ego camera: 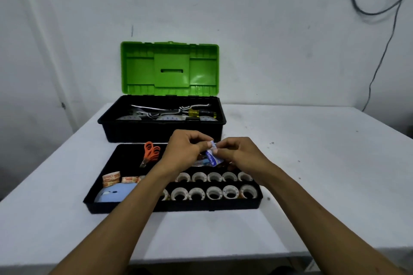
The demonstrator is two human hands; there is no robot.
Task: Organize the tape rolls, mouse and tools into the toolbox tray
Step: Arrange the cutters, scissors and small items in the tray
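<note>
head: left hand [185,152], right hand [239,154] pinch one packet [211,156].

your black tray [201,206] holds two rows of white-cored tape rolls [213,192] at right, printed tape rolls [111,178] and a pale blue mouse [116,194] near left, orange scissors [152,152] far left. your left hand [185,152] and right hand [237,154] pinch a blue-white packet [211,156] above it.

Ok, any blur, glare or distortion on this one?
Head view: flat, even light, faint shadows; glare patch on the lid; wide-angle stretch toward the table near edge; the packet pinched by left hand and right hand is slightly blurred; dark tray interior loses detail.
</note>
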